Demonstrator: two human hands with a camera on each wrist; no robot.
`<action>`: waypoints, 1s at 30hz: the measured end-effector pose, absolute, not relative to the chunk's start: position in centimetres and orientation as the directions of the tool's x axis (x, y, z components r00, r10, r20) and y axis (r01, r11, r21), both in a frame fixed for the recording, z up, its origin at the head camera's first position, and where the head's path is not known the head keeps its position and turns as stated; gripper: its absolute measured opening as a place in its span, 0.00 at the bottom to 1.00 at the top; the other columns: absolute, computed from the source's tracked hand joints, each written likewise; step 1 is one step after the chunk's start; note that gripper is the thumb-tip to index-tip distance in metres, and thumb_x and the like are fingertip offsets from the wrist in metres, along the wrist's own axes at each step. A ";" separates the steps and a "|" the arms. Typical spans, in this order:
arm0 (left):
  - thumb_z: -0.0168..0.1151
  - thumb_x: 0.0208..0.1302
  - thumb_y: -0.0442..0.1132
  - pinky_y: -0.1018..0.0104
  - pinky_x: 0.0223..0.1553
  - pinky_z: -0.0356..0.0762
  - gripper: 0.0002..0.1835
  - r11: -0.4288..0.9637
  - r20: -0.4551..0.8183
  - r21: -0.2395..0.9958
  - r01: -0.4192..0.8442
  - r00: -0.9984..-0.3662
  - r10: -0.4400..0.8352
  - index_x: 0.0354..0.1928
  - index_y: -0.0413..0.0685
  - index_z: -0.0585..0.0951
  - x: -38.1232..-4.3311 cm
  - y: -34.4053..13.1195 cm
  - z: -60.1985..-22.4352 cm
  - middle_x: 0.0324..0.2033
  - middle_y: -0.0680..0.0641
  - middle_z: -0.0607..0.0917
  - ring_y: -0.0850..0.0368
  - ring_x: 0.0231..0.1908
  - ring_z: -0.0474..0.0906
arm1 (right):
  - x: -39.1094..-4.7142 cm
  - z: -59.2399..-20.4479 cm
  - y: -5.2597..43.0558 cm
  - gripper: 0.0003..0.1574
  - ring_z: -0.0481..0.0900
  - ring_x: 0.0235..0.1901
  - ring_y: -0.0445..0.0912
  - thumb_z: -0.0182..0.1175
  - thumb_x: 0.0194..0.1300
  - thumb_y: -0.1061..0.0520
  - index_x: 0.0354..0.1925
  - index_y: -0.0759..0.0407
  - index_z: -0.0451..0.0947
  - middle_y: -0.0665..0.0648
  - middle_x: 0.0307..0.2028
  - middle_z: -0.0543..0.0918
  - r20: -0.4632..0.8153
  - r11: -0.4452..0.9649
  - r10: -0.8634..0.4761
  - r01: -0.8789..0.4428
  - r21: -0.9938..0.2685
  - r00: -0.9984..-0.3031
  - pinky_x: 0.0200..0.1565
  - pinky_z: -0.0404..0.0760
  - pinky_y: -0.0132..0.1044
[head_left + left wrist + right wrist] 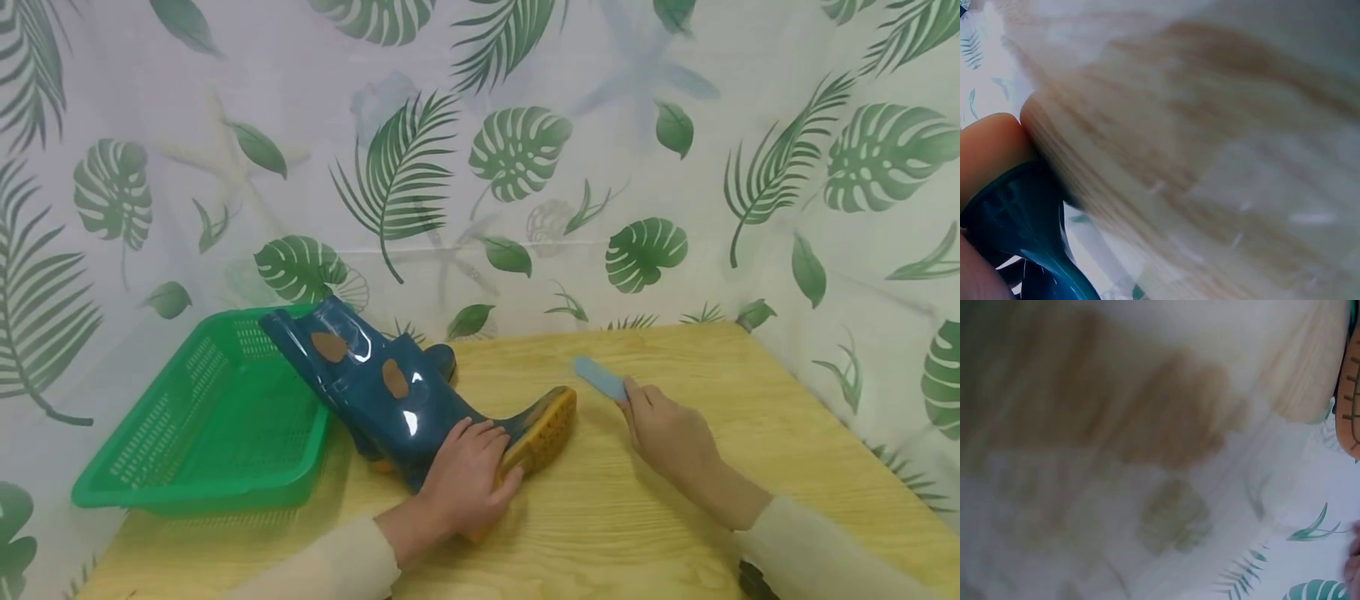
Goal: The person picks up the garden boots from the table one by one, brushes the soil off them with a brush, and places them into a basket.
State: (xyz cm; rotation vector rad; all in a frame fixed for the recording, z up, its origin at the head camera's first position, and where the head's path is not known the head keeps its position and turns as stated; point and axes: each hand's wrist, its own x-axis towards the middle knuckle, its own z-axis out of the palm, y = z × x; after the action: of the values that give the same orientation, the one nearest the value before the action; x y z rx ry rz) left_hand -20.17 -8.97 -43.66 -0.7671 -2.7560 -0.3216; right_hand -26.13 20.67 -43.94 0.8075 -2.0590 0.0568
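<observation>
A glossy dark blue rubber boot [375, 392] with an orange-yellow sole [551, 427] lies on its side, its shaft reaching up to the left. Two brown patches [395, 379] mark the shaft. My left hand [468, 475] grips the foot part, fingers over the upper and thumb at the sole. To the right of the toe, my right hand [671, 433] holds a flat light-blue strip [598, 378] by its near end, apart from the boot. What kind of thing the strip is, I cannot tell. In the left wrist view, part of the boot [1022, 212] shows beside the hand.
A second dark blue boot [441, 360] lies behind and partly under the first, mostly hidden. At the left stands a green plastic basket [202, 492], its rim behind the boot's shaft. A leaf-patterned sheet [525, 275] hangs behind the wooden table [675, 533].
</observation>
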 end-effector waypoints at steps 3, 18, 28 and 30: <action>0.49 0.72 0.55 0.47 0.68 0.64 0.25 0.836 0.317 0.122 0.535 -0.819 0.478 0.58 0.46 0.82 -20.1 -8.9 -43.7 0.57 0.48 0.84 0.51 0.63 0.75 | -25.7 -44.3 21.4 0.13 0.64 0.11 0.43 0.60 0.67 0.61 0.27 0.68 0.76 0.59 0.17 0.73 0.560 0.843 -0.513 -0.506 0.185 -0.651 0.09 0.64 0.34; 0.50 0.71 0.52 0.48 0.67 0.66 0.23 0.832 0.349 0.085 0.549 -0.798 0.491 0.57 0.45 0.82 -20.2 -9.0 -43.7 0.56 0.47 0.85 0.51 0.61 0.77 | -26.4 -45.8 21.6 0.12 0.68 0.14 0.46 0.48 0.69 0.64 0.41 0.73 0.74 0.59 0.23 0.73 0.432 0.798 -0.602 -0.503 0.331 -0.671 0.12 0.67 0.37; 0.51 0.71 0.51 0.47 0.67 0.66 0.23 0.835 0.350 0.092 0.543 -0.802 0.483 0.57 0.44 0.82 -20.1 -9.1 -43.8 0.56 0.47 0.84 0.50 0.61 0.77 | -27.4 -46.7 21.3 0.20 0.72 0.18 0.47 0.45 0.76 0.58 0.52 0.72 0.77 0.61 0.29 0.80 0.455 0.768 -0.641 -0.532 0.357 -0.618 0.14 0.67 0.35; 0.50 0.71 0.51 0.47 0.67 0.66 0.23 0.834 0.354 0.087 0.545 -0.799 0.486 0.57 0.45 0.82 -20.2 -9.0 -43.8 0.56 0.47 0.84 0.50 0.62 0.76 | -27.1 -46.8 21.1 0.21 0.79 0.23 0.50 0.55 0.73 0.55 0.54 0.72 0.76 0.62 0.32 0.81 0.432 0.831 -0.551 -0.519 0.201 -0.714 0.17 0.74 0.37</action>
State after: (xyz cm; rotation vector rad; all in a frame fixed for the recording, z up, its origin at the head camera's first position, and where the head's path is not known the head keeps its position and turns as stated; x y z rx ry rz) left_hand -20.15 -8.97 -43.79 -0.7800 -2.6953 -0.2650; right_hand -27.12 21.11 -46.83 0.7892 -2.5272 -0.0894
